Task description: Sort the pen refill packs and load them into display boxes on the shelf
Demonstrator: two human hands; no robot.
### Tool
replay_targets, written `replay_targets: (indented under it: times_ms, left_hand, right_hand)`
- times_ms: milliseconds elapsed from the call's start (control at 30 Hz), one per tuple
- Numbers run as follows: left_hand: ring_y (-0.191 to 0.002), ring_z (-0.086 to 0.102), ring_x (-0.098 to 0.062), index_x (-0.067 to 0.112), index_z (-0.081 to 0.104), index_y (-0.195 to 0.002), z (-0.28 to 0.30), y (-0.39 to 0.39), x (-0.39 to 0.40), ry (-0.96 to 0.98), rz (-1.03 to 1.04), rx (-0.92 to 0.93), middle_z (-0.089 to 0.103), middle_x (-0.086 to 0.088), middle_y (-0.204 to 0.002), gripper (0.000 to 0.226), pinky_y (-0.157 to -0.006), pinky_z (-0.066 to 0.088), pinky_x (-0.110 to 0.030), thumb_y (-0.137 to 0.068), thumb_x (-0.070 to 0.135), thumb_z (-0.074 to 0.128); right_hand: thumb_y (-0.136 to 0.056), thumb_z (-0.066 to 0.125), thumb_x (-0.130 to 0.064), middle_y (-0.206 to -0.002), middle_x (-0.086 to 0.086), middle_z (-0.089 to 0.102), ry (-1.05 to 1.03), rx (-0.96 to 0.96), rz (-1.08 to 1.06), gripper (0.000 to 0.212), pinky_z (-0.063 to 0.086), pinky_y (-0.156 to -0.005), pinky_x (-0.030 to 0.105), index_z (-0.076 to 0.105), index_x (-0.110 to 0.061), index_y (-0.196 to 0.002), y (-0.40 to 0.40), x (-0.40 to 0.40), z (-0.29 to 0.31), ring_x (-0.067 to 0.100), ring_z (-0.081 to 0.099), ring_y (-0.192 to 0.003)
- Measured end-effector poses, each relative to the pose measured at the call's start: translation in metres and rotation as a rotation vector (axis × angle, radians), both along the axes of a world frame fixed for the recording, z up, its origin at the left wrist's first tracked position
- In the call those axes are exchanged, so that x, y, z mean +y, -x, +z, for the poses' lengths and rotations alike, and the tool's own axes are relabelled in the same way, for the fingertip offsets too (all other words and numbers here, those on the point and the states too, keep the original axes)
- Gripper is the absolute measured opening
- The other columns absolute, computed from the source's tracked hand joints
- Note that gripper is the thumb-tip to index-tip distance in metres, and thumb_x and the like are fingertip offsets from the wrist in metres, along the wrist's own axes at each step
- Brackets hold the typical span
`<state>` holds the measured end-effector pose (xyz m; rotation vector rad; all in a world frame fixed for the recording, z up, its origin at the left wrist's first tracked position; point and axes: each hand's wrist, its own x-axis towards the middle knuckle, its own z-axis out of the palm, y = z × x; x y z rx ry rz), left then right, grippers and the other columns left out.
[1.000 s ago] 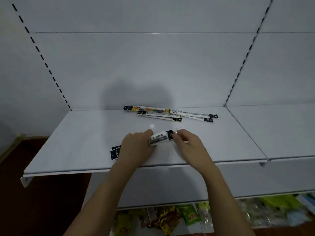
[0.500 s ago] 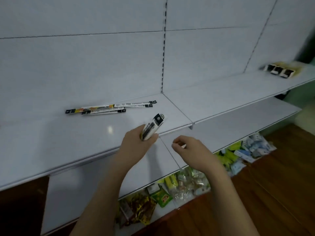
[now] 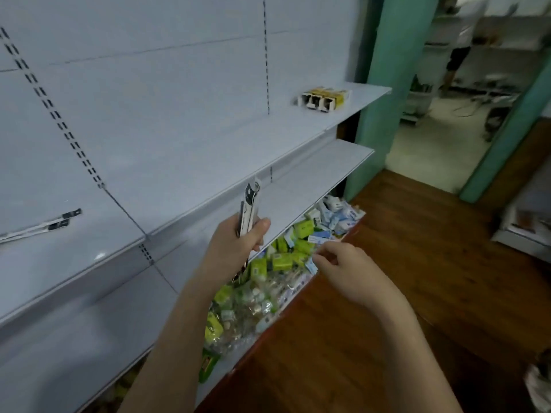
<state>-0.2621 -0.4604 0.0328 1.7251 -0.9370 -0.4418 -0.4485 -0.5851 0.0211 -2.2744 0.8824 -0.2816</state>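
Refill packs (image 3: 249, 208) gripped in left hand (image 3: 235, 248), long axis near upright, tops tilted slightly right. Left fingers curled tight round lower part. Right hand (image 3: 343, 269) just right of packs, lower; fingers loosely curled, holding nothing as far as visible. Display boxes (image 3: 325, 99) far up-right of packs, at far end of upper shelf (image 3: 208, 162), open mouths facing this way. More refill packs (image 3: 44, 225) lie flat left of held ones. Left hand nearer; judgement: carry right, then slide packs in lengthwise.
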Motion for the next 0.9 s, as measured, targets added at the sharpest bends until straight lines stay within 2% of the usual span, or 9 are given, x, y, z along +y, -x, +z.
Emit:
replay_targets:
  times_ms: [100, 233, 433, 600, 667, 767, 900]
  left_hand:
    - [-0.063, 0.058, -0.012, 0.007, 0.059, -0.077, -0.008, 0.005, -0.037, -0.005, -0.009, 0.052, 0.059, -0.002, -0.066, 0.03, -0.073, 0.05, -0.034, -0.094, 0.031, 0.063]
    - [-0.059, 0.055, -0.01, 0.012, 0.058, -0.073, -0.023, -0.01, -0.087, 0.029, 0.061, 0.093, 0.057, 0.004, -0.06, 0.028, -0.066, 0.047, -0.024, -0.095, 0.03, 0.061]
    - [-0.058, 0.055, -0.01, 0.011, 0.058, -0.072, -0.044, -0.053, -0.194, 0.049, 0.062, 0.132, 0.058, 0.0, -0.062, 0.028, -0.059, 0.045, -0.013, -0.095, 0.027, 0.061]
    - [-0.06, 0.054, -0.011, 0.014, 0.059, -0.074, -0.048, -0.079, -0.312, 0.056, -0.024, 0.192, 0.056, 0.003, -0.06, 0.023, -0.061, 0.046, -0.02, -0.094, 0.025, 0.063]
    - [-0.06, 0.052, -0.013, 0.015, 0.058, -0.073, -0.046, -0.079, -0.353, 0.066, -0.062, 0.201, 0.054, 0.003, -0.06, 0.024, -0.064, 0.046, -0.026, -0.094, 0.025, 0.063]
    - [-0.061, 0.053, -0.014, 0.018, 0.055, -0.069, -0.042, -0.078, -0.406, 0.032, -0.123, 0.175, 0.053, 0.003, -0.06, 0.028, -0.067, 0.046, -0.026, -0.095, 0.027, 0.062]
    - [-0.06, 0.05, -0.013, 0.012, 0.059, -0.076, -0.041, -0.081, -0.481, 0.068, -0.145, 0.208, 0.051, 0.0, -0.061, 0.021, -0.07, 0.047, -0.033, -0.095, 0.022, 0.062]
  right_hand:
    - [-0.1, 0.05, -0.036, -0.089, -0.013, 0.064, -0.009, -0.048, -0.073, 0.018, 0.051, -0.066, 0.035, 0.066, -0.027, -0.1, 0.016, -0.042, -0.002, 0.009, 0.06, -0.073]
    - [-0.101, 0.05, -0.034, -0.089, -0.015, 0.064, -0.03, -0.091, -0.132, 0.018, 0.054, -0.072, 0.036, 0.066, -0.027, -0.101, 0.012, -0.096, -0.013, 0.007, 0.061, -0.076]
    - [-0.1, 0.05, -0.039, -0.095, -0.012, 0.066, -0.057, 0.061, -0.091, 0.018, 0.056, -0.079, 0.041, 0.065, -0.03, -0.105, -0.023, -0.201, -0.02, 0.007, 0.061, -0.084]
    - [-0.1, 0.048, -0.041, -0.107, -0.009, 0.064, -0.055, 0.168, -0.142, 0.023, 0.052, -0.088, 0.037, 0.063, -0.029, -0.114, -0.03, -0.291, -0.008, 0.011, 0.059, -0.097]
    - [-0.101, 0.047, -0.042, -0.106, -0.009, 0.063, -0.054, 0.189, -0.176, 0.024, 0.052, -0.087, 0.035, 0.062, -0.028, -0.114, -0.03, -0.322, -0.007, 0.01, 0.058, -0.096]
    - [-0.1, 0.049, -0.042, -0.108, -0.01, 0.061, -0.116, 0.263, -0.148, 0.024, 0.052, -0.085, 0.031, 0.062, -0.03, -0.116, -0.031, -0.366, -0.01, 0.007, 0.057, -0.095]
    - [-0.101, 0.047, -0.042, -0.114, -0.006, 0.061, -0.11, 0.247, -0.175, 0.029, 0.05, -0.078, 0.027, 0.061, -0.025, -0.12, -0.043, -0.44, -0.01, 0.011, 0.057, -0.095]
